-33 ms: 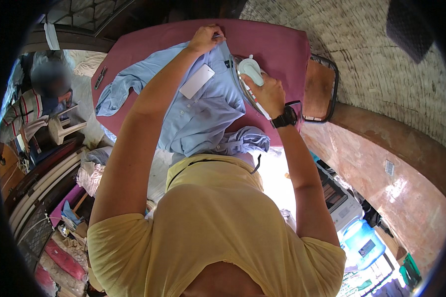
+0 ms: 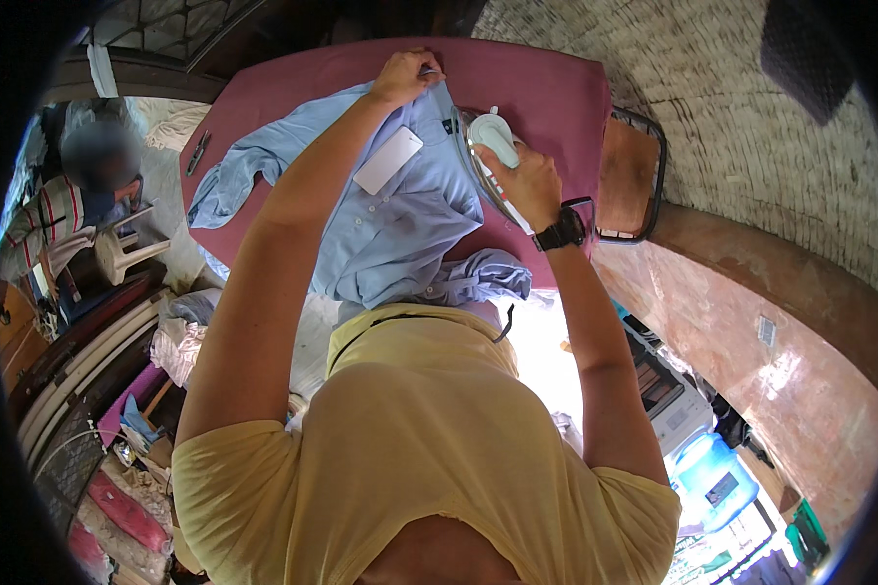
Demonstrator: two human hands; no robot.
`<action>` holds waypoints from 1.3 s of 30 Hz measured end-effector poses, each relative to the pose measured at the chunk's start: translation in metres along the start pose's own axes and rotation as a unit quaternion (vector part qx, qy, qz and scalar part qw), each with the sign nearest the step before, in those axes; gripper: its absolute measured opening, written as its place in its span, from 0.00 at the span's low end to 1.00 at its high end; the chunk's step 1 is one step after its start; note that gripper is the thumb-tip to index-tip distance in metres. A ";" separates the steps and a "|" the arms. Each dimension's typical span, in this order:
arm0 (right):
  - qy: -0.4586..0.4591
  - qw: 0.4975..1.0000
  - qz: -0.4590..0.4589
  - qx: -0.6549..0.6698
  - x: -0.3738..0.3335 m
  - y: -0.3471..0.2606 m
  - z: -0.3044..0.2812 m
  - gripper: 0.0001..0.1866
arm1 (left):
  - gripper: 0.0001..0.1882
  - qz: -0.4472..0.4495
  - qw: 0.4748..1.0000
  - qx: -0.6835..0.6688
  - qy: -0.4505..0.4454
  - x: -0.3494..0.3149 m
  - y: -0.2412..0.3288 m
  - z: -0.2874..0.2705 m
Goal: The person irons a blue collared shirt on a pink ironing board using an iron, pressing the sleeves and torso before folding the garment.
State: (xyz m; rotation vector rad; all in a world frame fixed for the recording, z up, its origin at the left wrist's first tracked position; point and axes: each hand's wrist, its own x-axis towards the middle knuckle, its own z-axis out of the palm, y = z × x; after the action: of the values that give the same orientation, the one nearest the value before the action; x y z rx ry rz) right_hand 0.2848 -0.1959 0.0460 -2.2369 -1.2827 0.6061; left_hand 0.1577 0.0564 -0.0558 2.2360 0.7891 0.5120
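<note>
A light blue button-up shirt lies spread over a maroon-covered ironing board, partly bunched along the near edge. At the shirt's far edge my left hand is closed, pinching the cloth near the collar. My right hand wraps round the handle of a white and pale green clothes iron. The iron sits at the shirt's right edge; its soleplate is mostly hidden. Between my arms a white flat rectangular thing, perhaps a tag or phone, rests on the shirt.
A wire-framed iron rest extends from the board's right end. A small dark tool lies at the left end. A person sits at the far left beside a pale plastic chair. A stone-textured wall bounds the right.
</note>
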 end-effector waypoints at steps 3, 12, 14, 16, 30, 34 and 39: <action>-0.011 1.000 0.005 -0.018 0.007 0.000 0.000 0.29 | 0.14 -0.038 0.999 -0.012 -0.013 0.001 0.004 -0.003; -0.010 0.999 -0.014 -0.037 0.025 -0.001 0.003 0.28 | 0.13 -0.059 0.996 -0.059 -0.017 0.001 0.002 -0.005; -0.013 0.999 -0.012 -0.036 0.029 -0.004 0.003 0.28 | 0.11 -0.055 0.997 -0.057 -0.019 0.001 0.001 -0.006; -0.020 0.999 -0.010 -0.035 0.032 -0.006 0.002 0.28 | 0.10 -0.046 0.998 -0.037 -0.019 0.001 -0.001 -0.006; -0.029 0.999 -0.019 -0.013 0.050 -0.025 -0.007 0.29 | 0.10 -0.035 0.998 -0.044 -0.013 0.001 -0.007 -0.009; -0.023 0.999 -0.024 -0.015 0.055 -0.027 -0.006 0.29 | 0.11 -0.059 0.997 -0.039 -0.023 0.004 -0.002 -0.010; -0.041 0.999 -0.023 -0.005 0.064 -0.033 -0.006 0.29 | 0.17 -0.025 0.996 -0.075 0.044 0.006 -0.029 0.003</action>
State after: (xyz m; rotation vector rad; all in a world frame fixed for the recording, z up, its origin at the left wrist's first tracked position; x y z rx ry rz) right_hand 0.2956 -0.1264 0.0625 -2.2037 -1.3773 0.6827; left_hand 0.1529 0.0758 -0.0787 2.0619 0.8206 0.6289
